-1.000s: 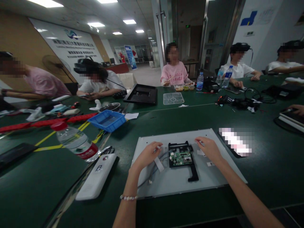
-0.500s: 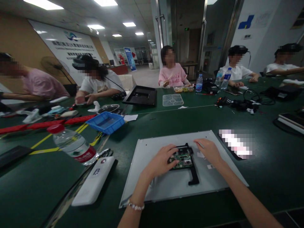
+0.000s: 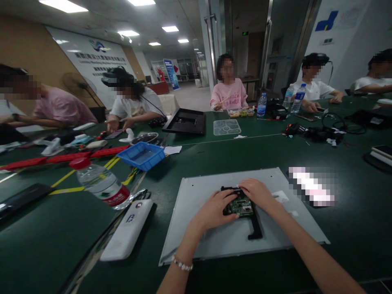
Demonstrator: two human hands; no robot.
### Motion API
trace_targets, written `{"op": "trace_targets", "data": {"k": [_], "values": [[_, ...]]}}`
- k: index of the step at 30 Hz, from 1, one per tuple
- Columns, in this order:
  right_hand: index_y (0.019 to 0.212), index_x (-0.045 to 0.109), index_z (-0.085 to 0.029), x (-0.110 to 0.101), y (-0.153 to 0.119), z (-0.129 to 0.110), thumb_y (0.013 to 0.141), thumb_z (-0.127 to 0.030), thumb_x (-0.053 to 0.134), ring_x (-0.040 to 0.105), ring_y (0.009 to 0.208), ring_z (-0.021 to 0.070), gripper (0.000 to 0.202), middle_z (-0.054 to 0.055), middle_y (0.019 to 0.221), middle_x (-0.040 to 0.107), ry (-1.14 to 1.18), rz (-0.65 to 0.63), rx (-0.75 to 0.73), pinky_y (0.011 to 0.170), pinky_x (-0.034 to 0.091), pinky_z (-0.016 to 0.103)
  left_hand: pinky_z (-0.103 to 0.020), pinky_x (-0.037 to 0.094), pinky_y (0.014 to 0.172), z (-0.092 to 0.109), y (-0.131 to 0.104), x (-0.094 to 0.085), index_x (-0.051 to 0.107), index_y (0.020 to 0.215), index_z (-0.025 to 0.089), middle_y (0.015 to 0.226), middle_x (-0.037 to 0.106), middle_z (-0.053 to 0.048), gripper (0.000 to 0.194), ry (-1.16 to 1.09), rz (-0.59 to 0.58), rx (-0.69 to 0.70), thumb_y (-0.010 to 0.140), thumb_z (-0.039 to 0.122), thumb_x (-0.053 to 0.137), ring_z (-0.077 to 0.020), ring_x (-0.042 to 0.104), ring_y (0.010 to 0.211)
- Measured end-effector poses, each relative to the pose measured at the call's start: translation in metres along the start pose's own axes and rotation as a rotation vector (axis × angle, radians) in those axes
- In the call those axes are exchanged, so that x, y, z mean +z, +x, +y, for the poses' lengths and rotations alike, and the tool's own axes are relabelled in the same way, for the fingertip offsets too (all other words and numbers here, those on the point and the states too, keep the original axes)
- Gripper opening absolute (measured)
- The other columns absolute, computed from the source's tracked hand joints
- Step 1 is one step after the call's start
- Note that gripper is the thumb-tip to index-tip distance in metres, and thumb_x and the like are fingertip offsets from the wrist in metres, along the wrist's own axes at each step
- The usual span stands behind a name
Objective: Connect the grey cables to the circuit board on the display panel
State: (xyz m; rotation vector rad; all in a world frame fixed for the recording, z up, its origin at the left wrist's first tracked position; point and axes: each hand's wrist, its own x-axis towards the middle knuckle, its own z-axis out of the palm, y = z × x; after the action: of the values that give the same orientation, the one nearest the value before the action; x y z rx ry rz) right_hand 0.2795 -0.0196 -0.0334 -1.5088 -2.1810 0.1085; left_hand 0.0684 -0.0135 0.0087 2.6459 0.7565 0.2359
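A flat light-grey panel (image 3: 211, 249) lies on the table in front of me. On its middle sits a green circuit board (image 3: 244, 207) within a black plastic bracket (image 3: 256, 228), whose long arm reaches toward me on the right. My left hand (image 3: 216, 210) grips the left side of the board and bracket, thumb at the near edge and fingers across the far part. My right hand (image 3: 257, 194) has its fingers closed on the bracket's far right corner, close to the left fingertips. The fingers partly cover the board's far side.
A white power bank (image 3: 128, 232) and a red-capped water bottle (image 3: 105, 185) are to the left, near a blue tray (image 3: 142, 155). A phone with a blurred screen (image 3: 312, 185) lies right of the panel. Across the table are a black frame (image 3: 185, 121), tangled cables (image 3: 318, 132) and seated people.
My right hand has moved left from above the bare panel onto the bracket's far corner. My left hand stays on the board. The whole view has shifted slightly.
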Motion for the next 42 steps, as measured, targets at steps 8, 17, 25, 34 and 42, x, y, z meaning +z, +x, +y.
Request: {"op": "trace_targets", "data": {"k": [8, 17, 25, 34, 42], "values": [[0.094, 0.066, -0.02, 0.0029, -0.0024, 0.001, 0.086, -0.019, 0.047, 0.059, 0.093, 0.0181, 0.02, 0.006, 0.095, 0.068, 0.128, 0.073, 0.027, 0.086, 0.045, 0.032, -0.046, 0.027, 0.105, -0.0027, -0.0021, -0.0005, 0.041, 0.13, 0.025, 0.137, 0.042, -0.008, 0.059, -0.029, 0.022, 0.008, 0.077, 0.042, 0.06, -0.0262, 0.038, 0.125], [0.096, 0.066, -0.02, 0.0055, 0.0006, 0.0084, 0.086, -0.02, 0.047, 0.058, 0.095, 0.0185, 0.021, 0.005, 0.097, 0.067, 0.199, 0.095, 0.064, 0.087, 0.043, 0.033, -0.045, 0.028, 0.104, -0.003, -0.0007, -0.0009, 0.041, 0.13, 0.025, 0.137, 0.04, -0.008, 0.06, -0.03, 0.01, -0.003, 0.077, 0.045, 0.06, -0.0266, 0.038, 0.125], [0.09, 0.067, -0.02, 0.0062, 0.0015, 0.0067, 0.084, -0.02, 0.052, 0.058, 0.092, 0.0179, 0.016, 0.004, 0.093, 0.067, 0.179, 0.05, 0.038, 0.084, 0.043, 0.031, -0.045, 0.028, 0.105, -0.0039, 0.0006, 0.0001, 0.041, 0.13, 0.025, 0.137, 0.04, -0.007, 0.06, -0.025, 0.003, 0.003, 0.076, 0.043, 0.062, -0.0254, 0.037, 0.125], [0.092, 0.067, -0.019, 0.0057, 0.0013, 0.0064, 0.085, -0.019, 0.051, 0.057, 0.093, 0.0179, 0.017, 0.004, 0.095, 0.067, 0.145, 0.013, 0.041, 0.085, 0.043, 0.03, -0.045, 0.03, 0.103, -0.0034, 0.0001, 0.0003, 0.042, 0.129, 0.024, 0.136, 0.041, -0.008, 0.06, -0.021, 0.022, 0.012, 0.075, 0.041, 0.063, -0.0264, 0.039, 0.124], [0.092, 0.066, -0.019, 0.0039, -0.0017, 0.0056, 0.085, -0.017, 0.049, 0.058, 0.092, 0.0185, 0.018, 0.005, 0.095, 0.067, 0.09, 0.022, 0.04, 0.085, 0.043, 0.03, -0.044, 0.03, 0.104, -0.0024, 0.0008, 0.0002, 0.042, 0.129, 0.024, 0.136, 0.041, -0.007, 0.06, -0.006, 0.015, 0.011, 0.076, 0.042, 0.063, -0.0253, 0.038, 0.124]]}}
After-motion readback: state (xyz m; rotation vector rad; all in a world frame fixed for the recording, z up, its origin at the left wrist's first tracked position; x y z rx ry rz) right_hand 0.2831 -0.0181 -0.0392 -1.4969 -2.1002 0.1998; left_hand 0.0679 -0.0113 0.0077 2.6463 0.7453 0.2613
